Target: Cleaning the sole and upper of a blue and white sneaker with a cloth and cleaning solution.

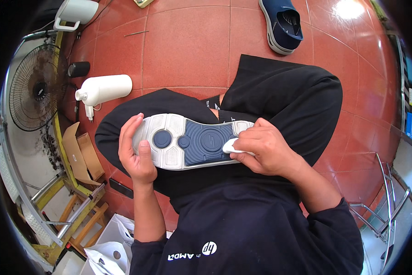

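Observation:
A shoe (208, 142) lies sole up across my lap, its white and navy tread facing me. My left hand (137, 151) holds its left end, thumb on the tread and fingers round the far edge. Pinched in my right hand (267, 147) is a small white cloth or tissue (230, 145), pressed against the navy middle of the sole near its right end. The shoe's upper is hidden underneath. On the floor ahead, a matching navy slip-on shoe (284, 25) stands upright.
Left on the red tiles are a white bottle (108, 86), a black cylinder (78, 69), an opened cardboard box (84, 156), a phone (121, 188) and a fan (37, 87). A white mug (77, 11) is at upper left. A metal rack (388, 206) stands to the right.

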Motion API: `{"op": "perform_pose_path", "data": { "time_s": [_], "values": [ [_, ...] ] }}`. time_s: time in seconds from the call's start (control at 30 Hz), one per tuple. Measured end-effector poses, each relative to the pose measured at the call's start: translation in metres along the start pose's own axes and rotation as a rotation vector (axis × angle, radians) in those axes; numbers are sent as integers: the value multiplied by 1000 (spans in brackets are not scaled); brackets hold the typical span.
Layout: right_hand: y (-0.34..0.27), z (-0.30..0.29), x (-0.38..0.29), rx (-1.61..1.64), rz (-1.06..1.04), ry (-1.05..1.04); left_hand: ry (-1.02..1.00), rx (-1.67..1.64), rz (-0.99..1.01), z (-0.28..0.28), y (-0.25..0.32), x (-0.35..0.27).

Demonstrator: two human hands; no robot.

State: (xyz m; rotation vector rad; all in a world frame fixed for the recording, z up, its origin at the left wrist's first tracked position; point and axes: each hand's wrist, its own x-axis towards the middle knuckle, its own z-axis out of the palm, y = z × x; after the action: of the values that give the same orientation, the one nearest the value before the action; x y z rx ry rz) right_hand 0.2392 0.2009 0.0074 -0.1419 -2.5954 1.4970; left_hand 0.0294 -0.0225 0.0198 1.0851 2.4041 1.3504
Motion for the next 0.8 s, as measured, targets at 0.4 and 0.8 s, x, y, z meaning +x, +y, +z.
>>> {"op": "perform_pose_path", "data": {
  "time_s": [0.4, 0.8],
  "values": [
    [-10, 13, 9, -91, 36, -26, -23, 53, 9, -1, 0, 0],
    [-4, 14, 7, -64, -5, -32, -7, 69, 5, 0, -1, 1]
  ]
}}
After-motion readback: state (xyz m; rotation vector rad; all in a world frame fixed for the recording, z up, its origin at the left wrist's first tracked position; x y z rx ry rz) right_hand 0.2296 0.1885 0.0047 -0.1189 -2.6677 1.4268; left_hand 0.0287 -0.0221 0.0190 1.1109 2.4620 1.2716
